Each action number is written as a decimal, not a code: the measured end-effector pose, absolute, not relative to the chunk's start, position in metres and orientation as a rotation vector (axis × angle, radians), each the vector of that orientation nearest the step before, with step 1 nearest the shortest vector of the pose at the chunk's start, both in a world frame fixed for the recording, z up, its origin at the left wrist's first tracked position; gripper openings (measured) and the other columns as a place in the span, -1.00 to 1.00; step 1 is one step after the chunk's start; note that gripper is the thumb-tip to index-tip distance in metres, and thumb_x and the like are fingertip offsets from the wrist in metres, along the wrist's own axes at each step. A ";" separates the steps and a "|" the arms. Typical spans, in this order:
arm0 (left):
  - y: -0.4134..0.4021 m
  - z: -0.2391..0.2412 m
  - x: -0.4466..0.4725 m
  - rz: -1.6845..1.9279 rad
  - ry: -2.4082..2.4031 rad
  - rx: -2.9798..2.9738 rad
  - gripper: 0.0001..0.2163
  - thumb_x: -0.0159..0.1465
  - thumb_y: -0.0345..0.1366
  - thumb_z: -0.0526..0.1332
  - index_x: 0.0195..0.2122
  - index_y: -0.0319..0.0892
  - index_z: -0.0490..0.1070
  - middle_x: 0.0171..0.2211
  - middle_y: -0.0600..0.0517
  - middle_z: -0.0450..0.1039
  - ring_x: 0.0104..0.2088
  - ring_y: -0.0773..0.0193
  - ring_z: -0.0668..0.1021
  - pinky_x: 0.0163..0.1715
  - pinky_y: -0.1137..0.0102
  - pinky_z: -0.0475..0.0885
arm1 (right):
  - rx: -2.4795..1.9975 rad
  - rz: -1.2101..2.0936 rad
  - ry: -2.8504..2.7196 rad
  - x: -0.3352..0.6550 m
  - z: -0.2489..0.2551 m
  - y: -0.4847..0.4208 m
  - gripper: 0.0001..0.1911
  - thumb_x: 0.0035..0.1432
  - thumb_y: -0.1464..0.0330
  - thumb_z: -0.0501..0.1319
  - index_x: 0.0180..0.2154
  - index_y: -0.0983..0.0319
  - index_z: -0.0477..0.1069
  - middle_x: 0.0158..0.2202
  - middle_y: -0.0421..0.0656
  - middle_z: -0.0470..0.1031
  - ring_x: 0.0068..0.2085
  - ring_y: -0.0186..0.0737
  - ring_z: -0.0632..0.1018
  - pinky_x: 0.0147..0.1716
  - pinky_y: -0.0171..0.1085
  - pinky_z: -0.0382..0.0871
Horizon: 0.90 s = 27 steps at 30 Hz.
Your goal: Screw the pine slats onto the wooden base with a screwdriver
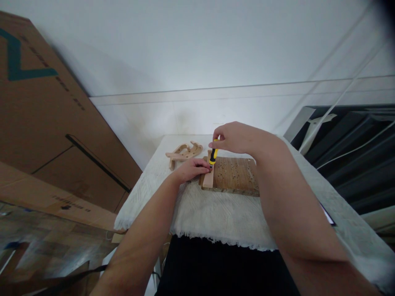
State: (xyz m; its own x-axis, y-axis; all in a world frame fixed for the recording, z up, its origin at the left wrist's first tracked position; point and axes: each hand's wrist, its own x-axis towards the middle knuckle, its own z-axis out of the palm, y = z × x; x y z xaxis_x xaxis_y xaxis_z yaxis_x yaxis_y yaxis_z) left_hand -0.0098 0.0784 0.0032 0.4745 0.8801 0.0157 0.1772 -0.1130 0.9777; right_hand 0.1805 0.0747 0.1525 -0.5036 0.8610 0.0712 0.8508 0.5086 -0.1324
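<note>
My right hand (222, 135) grips the top of a yellow-and-black screwdriver (213, 155), which points down and leans slightly. Its tip meets a small brass-coloured piece, too small to make out, on a pale wooden strip (208, 179). Close by the tip, my left hand (194, 167) rests with its fingers pinched together at the strip's left side; what they hold is hidden. The strip lies across the left end of a brown wooden board (236, 174) dotted with holes. Behind my left hand lies a curved pale wooden frame (185, 151) with small holes.
A cream cloth (212, 218) with a fringed edge covers the table. The white wall (197, 53) rises behind it. A large cardboard box (61, 123) stands at left, dark folded panels (361, 144) at right. Part of a flat dark-edged device (327, 214) shows beside my right forearm.
</note>
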 end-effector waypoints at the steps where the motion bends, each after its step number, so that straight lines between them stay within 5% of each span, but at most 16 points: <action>1: 0.078 0.003 -0.010 0.779 0.943 1.594 -0.89 0.08 -0.33 0.35 -0.37 -0.24 0.56 -0.31 0.01 0.56 -0.26 0.35 0.50 -0.07 0.36 0.34 | -1.460 0.151 -2.630 0.182 0.154 0.074 -0.59 0.14 0.10 0.13 -0.12 0.19 0.54 -0.20 -0.06 0.59 -0.29 -0.18 0.51 -0.36 -0.25 0.26; 9: 0.078 0.005 -0.009 0.772 0.961 1.585 -0.90 0.06 -0.34 0.35 -0.40 -0.24 0.55 -0.35 0.02 0.55 -0.29 0.36 0.49 -0.11 0.37 0.34 | -1.615 0.006 -2.625 0.178 0.155 0.075 -0.45 0.14 -0.04 0.07 -0.36 0.27 0.58 -0.38 0.03 0.57 -0.37 -0.14 0.50 -0.42 -0.22 0.22; 16: 0.079 0.002 -0.010 0.781 0.938 1.623 -0.84 0.06 -0.26 0.36 -0.36 -0.22 0.56 -0.31 0.03 0.55 -0.26 0.34 0.50 -0.09 0.38 0.33 | -1.418 0.168 -2.622 0.184 0.152 0.076 -0.58 0.15 0.13 0.14 -0.01 0.12 0.51 -0.15 -0.09 0.59 -0.24 -0.18 0.52 -0.29 -0.26 0.29; 22: 0.079 0.003 -0.009 0.774 0.956 1.581 -0.88 0.05 -0.32 0.36 -0.38 -0.23 0.56 -0.33 0.03 0.55 -0.28 0.36 0.50 -0.12 0.39 0.34 | -1.604 -0.040 -2.604 0.179 0.152 0.076 -0.44 0.17 -0.05 0.05 -0.31 0.26 0.59 -0.36 0.04 0.57 -0.33 -0.09 0.52 -0.36 -0.19 0.27; 27: 0.079 0.004 -0.009 0.769 0.962 1.563 -0.89 0.05 -0.33 0.36 -0.39 -0.23 0.56 -0.32 0.03 0.55 -0.27 0.36 0.49 -0.09 0.37 0.34 | -1.491 0.028 -2.569 0.176 0.148 0.077 -0.58 0.18 0.09 0.08 -0.22 0.21 0.57 -0.25 -0.02 0.58 -0.30 -0.15 0.52 -0.35 -0.22 0.27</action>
